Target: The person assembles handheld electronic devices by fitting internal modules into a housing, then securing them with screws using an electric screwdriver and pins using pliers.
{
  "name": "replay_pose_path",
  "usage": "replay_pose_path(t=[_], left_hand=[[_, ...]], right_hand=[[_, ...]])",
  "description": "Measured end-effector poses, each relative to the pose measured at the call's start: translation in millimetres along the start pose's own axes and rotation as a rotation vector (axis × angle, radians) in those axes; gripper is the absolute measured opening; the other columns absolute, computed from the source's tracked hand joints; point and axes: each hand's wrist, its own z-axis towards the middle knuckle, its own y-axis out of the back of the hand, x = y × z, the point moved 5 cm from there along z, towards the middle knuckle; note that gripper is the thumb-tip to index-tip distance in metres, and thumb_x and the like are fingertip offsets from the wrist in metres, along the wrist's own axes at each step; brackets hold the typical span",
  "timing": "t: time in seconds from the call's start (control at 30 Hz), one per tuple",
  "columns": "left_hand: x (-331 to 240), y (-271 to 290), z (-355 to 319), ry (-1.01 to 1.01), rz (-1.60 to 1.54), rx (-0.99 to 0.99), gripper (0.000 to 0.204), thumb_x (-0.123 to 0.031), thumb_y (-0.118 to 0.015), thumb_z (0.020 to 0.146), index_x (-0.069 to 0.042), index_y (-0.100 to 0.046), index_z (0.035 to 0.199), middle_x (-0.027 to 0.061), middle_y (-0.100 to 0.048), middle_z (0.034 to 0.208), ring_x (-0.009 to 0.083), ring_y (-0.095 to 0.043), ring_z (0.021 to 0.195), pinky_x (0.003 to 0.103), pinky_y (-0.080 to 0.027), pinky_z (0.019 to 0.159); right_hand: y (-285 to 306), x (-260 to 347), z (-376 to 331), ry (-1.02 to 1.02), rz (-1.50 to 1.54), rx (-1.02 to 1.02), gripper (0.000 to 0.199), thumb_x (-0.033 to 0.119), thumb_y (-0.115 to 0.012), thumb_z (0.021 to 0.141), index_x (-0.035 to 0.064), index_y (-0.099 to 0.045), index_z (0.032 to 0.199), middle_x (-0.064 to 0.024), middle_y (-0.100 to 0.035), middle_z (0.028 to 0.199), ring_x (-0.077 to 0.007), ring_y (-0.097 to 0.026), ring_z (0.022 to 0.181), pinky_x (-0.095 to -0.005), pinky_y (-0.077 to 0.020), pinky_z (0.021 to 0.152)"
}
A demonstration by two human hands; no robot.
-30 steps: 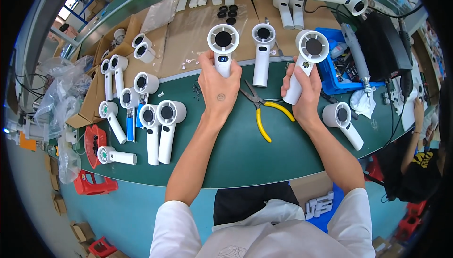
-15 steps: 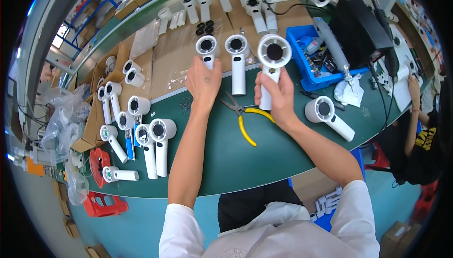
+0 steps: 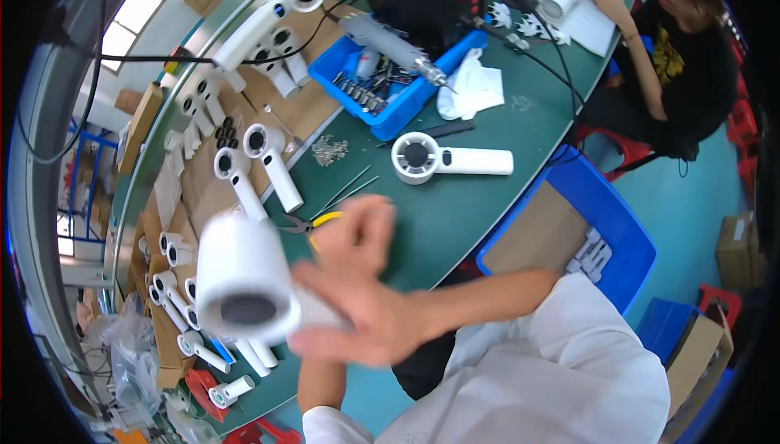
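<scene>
A white handheld fan [image 3: 240,269], blurred and close to the camera, is gripped by its handle in my right hand [image 3: 366,318]. Its round head points left, with a dark centre facing down. Just beyond, my left hand [image 3: 361,233] is smeared by motion and partly covered by the right, so its fingers are unclear. Beside it lie pliers [image 3: 302,223] with yellow handles, partly hidden. Another white handheld fan [image 3: 418,158] lies on the green table, handle to the right. Two more, a fan [image 3: 280,180] and its neighbour [image 3: 240,186], lie farther left.
A blue bin [image 3: 382,123] of small tools holds a grey electric screwdriver [image 3: 394,46]. Near it are a white cloth [image 3: 479,90] and small screws [image 3: 329,150]. Several fans crowd the left side. A large blue crate [image 3: 630,269] stands right; a co-worker [image 3: 670,62] sits beyond.
The view has swung to the right. My right hand has raised the fan toward the camera and tipped its head leftward. My left hand has come off the fan it was touching.
</scene>
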Motion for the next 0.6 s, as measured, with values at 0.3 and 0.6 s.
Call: replay_pose_path(t=[0.3, 0.6], left_hand=[[-65.7, -97.2, 28.2, 0.190, 0.209, 0.313, 0.052, -0.049, -0.044, 0.096, -0.007, -0.054, 0.125, 0.0206, -0.064, 0.068, 0.0406, -0.063, 0.070, 0.047, -0.046, 0.067], [4.0, -2.7, -32.7, 0.550, -0.091, -0.080, 0.019, -0.015, -0.059, 0.090, -0.007, -0.055, 0.107, 0.0154, -0.061, 0.093, 0.0302, -0.062, 0.083, 0.044, -0.046, 0.074]], right_hand=[[-23.5, 24.7, -57.8, -0.166, 0.461, 0.155, 0.035, 0.012, -0.059, 0.093, -0.0046, -0.044, 0.120, -0.0105, -0.051, 0.103, -0.0154, -0.052, 0.092, -0.0282, -0.0426, 0.078], [22.9, 18.6, -13.5, 0.010, 0.168, 0.069, 0.039, 0.015, -0.065, 0.086, -0.0030, -0.049, 0.117, -0.0061, -0.053, 0.097, -0.0133, -0.051, 0.088, -0.0316, -0.0438, 0.076]])
